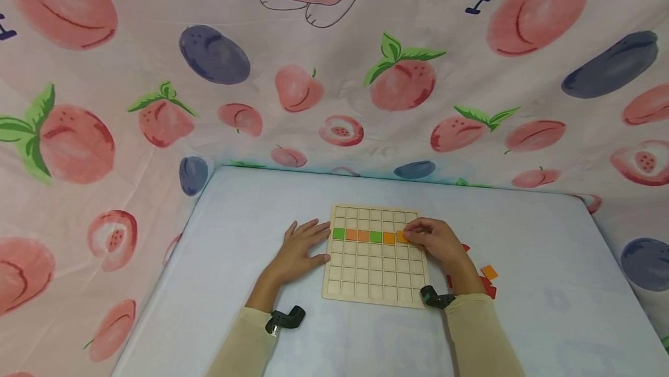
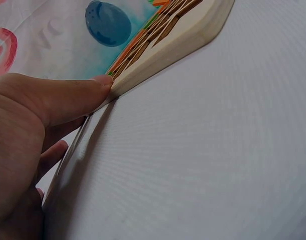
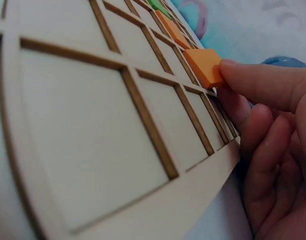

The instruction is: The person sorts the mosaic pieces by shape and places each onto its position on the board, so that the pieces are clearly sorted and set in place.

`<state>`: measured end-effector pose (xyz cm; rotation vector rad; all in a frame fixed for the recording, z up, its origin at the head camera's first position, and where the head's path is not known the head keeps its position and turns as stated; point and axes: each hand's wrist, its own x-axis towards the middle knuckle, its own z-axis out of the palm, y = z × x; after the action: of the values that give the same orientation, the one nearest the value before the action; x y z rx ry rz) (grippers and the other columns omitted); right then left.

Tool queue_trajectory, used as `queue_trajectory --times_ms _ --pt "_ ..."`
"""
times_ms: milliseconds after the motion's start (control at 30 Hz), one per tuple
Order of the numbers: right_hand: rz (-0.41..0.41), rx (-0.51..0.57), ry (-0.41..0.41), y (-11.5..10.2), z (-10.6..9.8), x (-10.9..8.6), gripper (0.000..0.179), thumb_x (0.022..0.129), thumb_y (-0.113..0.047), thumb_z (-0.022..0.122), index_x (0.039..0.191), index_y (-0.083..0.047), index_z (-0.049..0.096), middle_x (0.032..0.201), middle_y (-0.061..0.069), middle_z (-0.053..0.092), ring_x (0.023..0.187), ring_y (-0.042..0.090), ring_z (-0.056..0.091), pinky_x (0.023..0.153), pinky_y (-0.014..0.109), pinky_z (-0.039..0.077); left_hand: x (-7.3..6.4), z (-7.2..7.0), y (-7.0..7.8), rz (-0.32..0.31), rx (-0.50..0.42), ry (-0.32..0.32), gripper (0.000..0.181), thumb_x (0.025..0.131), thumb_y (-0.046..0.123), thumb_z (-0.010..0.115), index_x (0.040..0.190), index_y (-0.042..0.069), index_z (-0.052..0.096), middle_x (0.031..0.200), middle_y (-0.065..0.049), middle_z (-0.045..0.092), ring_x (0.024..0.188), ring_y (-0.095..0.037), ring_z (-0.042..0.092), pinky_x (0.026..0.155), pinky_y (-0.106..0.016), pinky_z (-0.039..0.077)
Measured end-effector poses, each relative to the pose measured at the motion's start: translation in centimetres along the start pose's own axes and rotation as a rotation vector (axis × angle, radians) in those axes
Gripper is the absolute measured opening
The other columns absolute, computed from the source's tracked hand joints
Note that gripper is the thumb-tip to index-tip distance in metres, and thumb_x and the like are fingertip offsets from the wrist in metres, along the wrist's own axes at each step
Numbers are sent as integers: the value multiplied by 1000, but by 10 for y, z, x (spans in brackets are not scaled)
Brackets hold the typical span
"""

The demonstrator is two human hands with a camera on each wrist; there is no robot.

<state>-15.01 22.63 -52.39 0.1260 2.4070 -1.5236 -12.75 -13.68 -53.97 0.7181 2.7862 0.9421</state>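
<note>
A pale wooden grid board (image 1: 376, 261) lies on the table, with one row partly filled by green tiles (image 1: 338, 233) and orange tiles (image 1: 389, 238). Between thumb and index finger, my right hand (image 1: 436, 243) pinches an orange square tile (image 3: 204, 65). That tile is tilted over the same row, just right of the last orange one. My left hand (image 1: 300, 252) lies at the board's left side with its fingers extended and spread. In the left wrist view the thumb (image 2: 77, 97) touches the board's edge. The right hand's other fingers are curled beneath its thumb side.
Right of the board, partly behind the right forearm, lie several loose red tiles (image 1: 490, 291) and an orange tile (image 1: 489, 272). A white cloth covers the table (image 1: 366, 342). A fruit-printed curtain (image 1: 334, 75) stands along the back and the left side.
</note>
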Motion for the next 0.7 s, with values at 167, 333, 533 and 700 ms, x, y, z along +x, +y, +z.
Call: queue_trajectory --times_ms 167,333,533,700 --pt "-3 -43 13 1 2 0 23 92 -28 77 105 -10 74 85 3 63 73 19 53 63 28 46 0 0 0 -4 2 2 64 93 36 73 149 13 53 161 5 44 156 -25 28 127 -60 3" --pt "-13 -109 41 3 5 0 21 90 -31 78 102 -14 76 95 5 66 86 23 52 70 31 45 0 1 -2 -1 2 -5 64 94 38 72 150 13 53 162 5 43 156 -25 28 127 -60 2" --pt "-23 -100 47 4 6 -1 21 90 -28 79 102 -11 77 91 8 66 84 25 52 69 31 46 1 1 -2 -4 6 -10 64 94 39 72 150 14 52 162 5 42 156 -25 28 127 -60 2" --pt "-19 -112 47 3 6 -1 20 90 -26 79 102 -11 77 83 6 60 82 24 48 67 30 41 1 1 -2 -3 11 -5 64 94 38 72 150 15 53 162 5 43 156 -25 28 127 -60 2"
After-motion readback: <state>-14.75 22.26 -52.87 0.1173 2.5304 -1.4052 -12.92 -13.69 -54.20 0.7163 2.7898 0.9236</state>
